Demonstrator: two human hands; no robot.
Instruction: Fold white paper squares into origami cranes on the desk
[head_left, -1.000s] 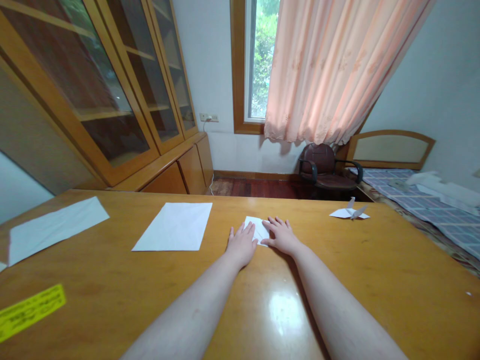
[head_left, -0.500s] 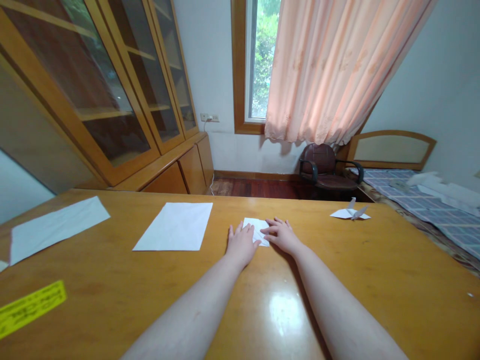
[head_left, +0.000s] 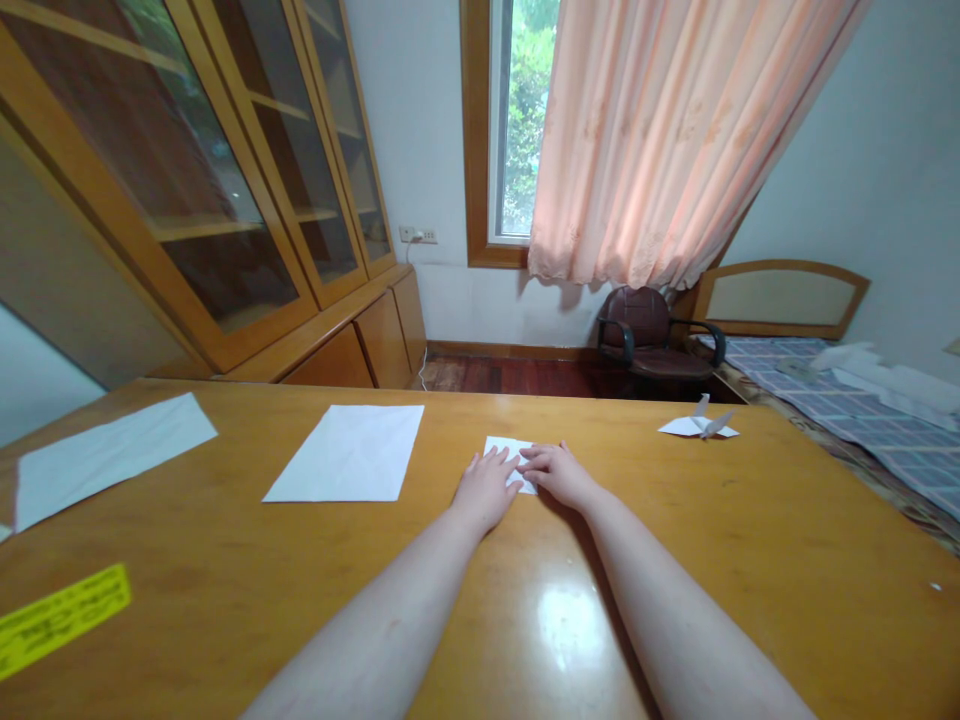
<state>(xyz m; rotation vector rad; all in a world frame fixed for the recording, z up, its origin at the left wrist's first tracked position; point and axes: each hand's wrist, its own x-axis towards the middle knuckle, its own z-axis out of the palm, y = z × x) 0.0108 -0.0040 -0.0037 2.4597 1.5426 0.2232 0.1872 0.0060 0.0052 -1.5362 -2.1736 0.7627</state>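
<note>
A small folded sheet of white paper [head_left: 501, 443] lies flat on the wooden desk [head_left: 337, 580], partly covered by both hands. My left hand [head_left: 486, 491] rests over its left side with the fingers spread and pointing away from me. Over its right side is my right hand [head_left: 558, 474], fingers stretched to the left and lightly apart, the tips close to those of the left. Both hands press on the paper rather than grip it. Its fold lines are mostly hidden under the fingers.
Left of my hands lies a larger white sheet [head_left: 349, 453], and farther left a long white sheet [head_left: 116, 460]. A folded paper crane [head_left: 699, 425] sits at the far right. A yellow label [head_left: 66, 618] marks the near left. Beyond the desk stands a brown armchair [head_left: 637, 318].
My right hand has shifted slightly left over the paper, its fingers nearer the left hand. The left fingers have spread a little across the sheet.
</note>
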